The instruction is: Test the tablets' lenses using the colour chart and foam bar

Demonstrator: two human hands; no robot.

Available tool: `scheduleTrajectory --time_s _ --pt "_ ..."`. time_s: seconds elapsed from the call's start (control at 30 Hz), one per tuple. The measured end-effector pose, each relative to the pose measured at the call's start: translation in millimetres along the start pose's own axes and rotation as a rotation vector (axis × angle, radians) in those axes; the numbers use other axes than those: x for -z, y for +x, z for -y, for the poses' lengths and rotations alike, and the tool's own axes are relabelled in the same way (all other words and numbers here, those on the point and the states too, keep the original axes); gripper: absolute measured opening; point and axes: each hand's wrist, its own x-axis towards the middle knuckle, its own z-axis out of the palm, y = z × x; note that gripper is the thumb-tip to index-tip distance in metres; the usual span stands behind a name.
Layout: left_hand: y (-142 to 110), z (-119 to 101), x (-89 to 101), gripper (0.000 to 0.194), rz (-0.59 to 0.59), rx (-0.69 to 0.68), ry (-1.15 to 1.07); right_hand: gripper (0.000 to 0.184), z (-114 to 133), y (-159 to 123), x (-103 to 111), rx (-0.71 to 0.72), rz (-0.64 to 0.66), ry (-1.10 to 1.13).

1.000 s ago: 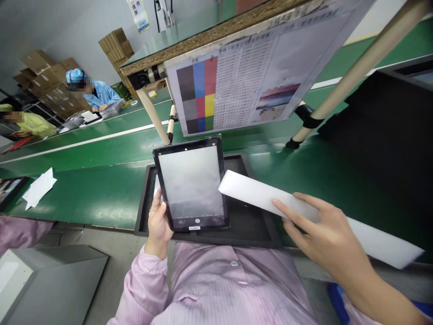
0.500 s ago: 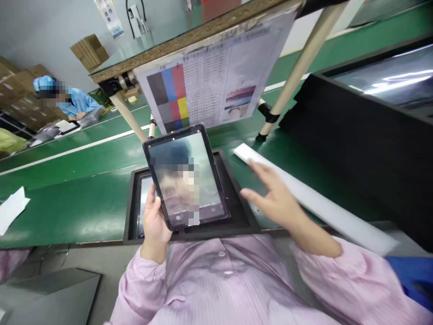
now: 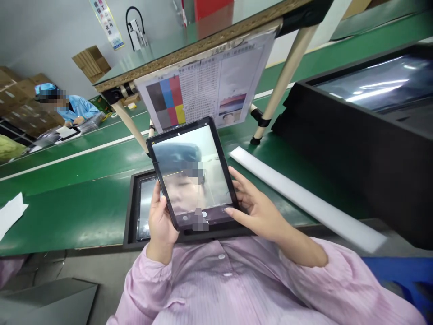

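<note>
A black-framed tablet (image 3: 211,149) is held up and tilted over the bench, its screen lit with a front-camera picture of a person in a blue cap. My left hand (image 3: 161,225) grips the lower left edge, thumb at the front and fingers partly hidden behind. At the lower right edge is my right hand (image 3: 259,210): the thumb lies on the screen's corner beside a small round icon, and the fingers bend at the side edge. Under the tablet lies a black foam tray (image 3: 130,221), mostly covered, with a glossy screen panel (image 3: 144,203) in its left part.
A long white foam strip (image 3: 304,196) lies right of the tablet. Beyond it stands a large black foam box (image 3: 345,167) holding shiny-screened items. A shelf (image 3: 203,49) with a printed chart (image 3: 199,85) rises ahead. White paper (image 3: 11,214) is far left; a co-worker (image 3: 76,106) sits beyond.
My right hand has moved left from above the white strip to the tablet's right edge. The tablet has shifted slightly right, and the camera view has turned a little.
</note>
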Motion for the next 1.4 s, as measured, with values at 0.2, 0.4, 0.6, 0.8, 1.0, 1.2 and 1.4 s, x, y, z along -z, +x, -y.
scheduleTrajectory --time_s 0.2,0.4,0.6,0.8,1.0,1.2,1.4 --pt "-3 -1 -1.2 0.041 0.012 -0.067 0.021 0.092 -1 -6 -5 0.042 -0.006 0.027" --pt "-5 0 1.1 0.041 0.015 -0.084 0.032 0.086 -1 -10 -5 0.074 -0.01 0.073" --pt "-5 1 1.7 0.042 0.008 -0.1 0.045 0.084 -1 -11 -4 0.077 -0.016 0.089" --pt "-5 0 -2.0 0.043 0.009 -0.084 0.03 0.086 -7 -12 -4 0.034 -0.033 0.097" --pt "-5 2 0.2 0.042 0.005 -0.086 0.045 0.085 -4 -11 -6 0.068 -0.044 0.105" --pt "-3 -2 -9.8 0.039 0.034 -0.186 0.085 0.069 15 4 -13 0.172 -0.114 0.353" --pt "-2 -3 -18.6 0.042 0.158 -0.565 0.254 0.072 24 22 -20 0.043 -0.167 0.447"
